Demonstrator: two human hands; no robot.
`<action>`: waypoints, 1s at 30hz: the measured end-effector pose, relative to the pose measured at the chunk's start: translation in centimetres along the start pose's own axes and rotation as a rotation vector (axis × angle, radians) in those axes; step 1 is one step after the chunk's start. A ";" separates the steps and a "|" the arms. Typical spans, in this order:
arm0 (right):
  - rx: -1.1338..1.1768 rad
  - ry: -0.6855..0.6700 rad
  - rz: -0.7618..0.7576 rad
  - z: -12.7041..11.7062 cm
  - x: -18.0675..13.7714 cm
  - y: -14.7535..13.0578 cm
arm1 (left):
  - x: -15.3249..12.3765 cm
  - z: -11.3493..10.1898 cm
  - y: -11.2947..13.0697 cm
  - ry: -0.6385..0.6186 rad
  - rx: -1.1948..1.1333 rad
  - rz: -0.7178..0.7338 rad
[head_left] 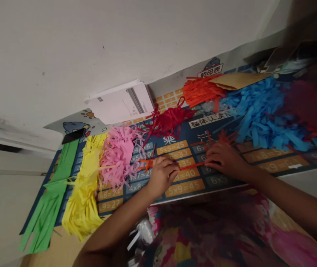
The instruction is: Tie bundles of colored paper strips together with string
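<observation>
Head view, at the near edge of the mat (pixel 186 187) – one orange strip (pixel 191 166), lying flat on the printed number table, long axis running left to right between the two hands. Left hand (pixel 162 175): fingers curled shut, pinching the strip near its left end, where a frayed orange tuft pokes out past the knuckles. Right hand (pixel 225 160): fingers held together and laid over the strip's right end; whether it pinches or only presses cannot be told. Both hands touch the strip, neither nearer than the other. Around them – pink pile (pixel 118 152) just beside the left hand, then yellow pile (pixel 86 193) and green strips (pixel 55 189) further left; dark red pile (pixel 169 120) and orange pile (pixel 200 91) beyond; blue pile (pixel 258 111) behind the right hand. White box (pixel 122 102) and phone (pixel 73 135) by the wall.
</observation>
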State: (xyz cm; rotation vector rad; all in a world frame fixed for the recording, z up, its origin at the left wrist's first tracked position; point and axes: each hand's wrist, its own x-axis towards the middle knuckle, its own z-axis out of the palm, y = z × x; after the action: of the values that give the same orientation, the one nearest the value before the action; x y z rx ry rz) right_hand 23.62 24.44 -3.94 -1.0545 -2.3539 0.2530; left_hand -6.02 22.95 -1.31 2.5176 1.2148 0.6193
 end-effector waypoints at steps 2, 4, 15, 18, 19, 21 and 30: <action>0.053 -0.002 0.028 0.0 0.0 0.1 | 0.0 0.0 -0.2 -0.001 -0.056 -0.053; 0.089 -0.012 0.060 -0.1 0.0 0.1 | 0.0 0.1 -0.3 0.016 -0.077 -0.092; 0.121 -0.077 0.177 -0.3 0.4 -0.2 | 0.6 -0.1 0.5 -0.018 -0.012 -0.167; 0.122 -0.082 0.176 -0.2 0.5 -0.2 | 1.0 -0.2 0.5 -0.047 0.022 -0.170; 0.118 -0.080 0.176 -0.2 0.6 -0.2 | 1.1 -0.2 0.5 -0.056 0.027 -0.172; 0.103 -0.074 0.180 -0.1 0.6 -0.2 | 1.1 -0.1 0.4 -0.068 0.033 -0.178; 0.073 -0.058 0.117 -2.3 0.9 -2.2 | 0.0 -2.4 1.5 0.040 0.069 0.060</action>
State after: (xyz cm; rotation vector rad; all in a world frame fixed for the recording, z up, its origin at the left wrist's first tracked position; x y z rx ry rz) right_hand 22.98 23.50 -0.77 -1.1656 -2.3182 0.4152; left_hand -6.14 22.19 1.46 2.6188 1.1978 0.6565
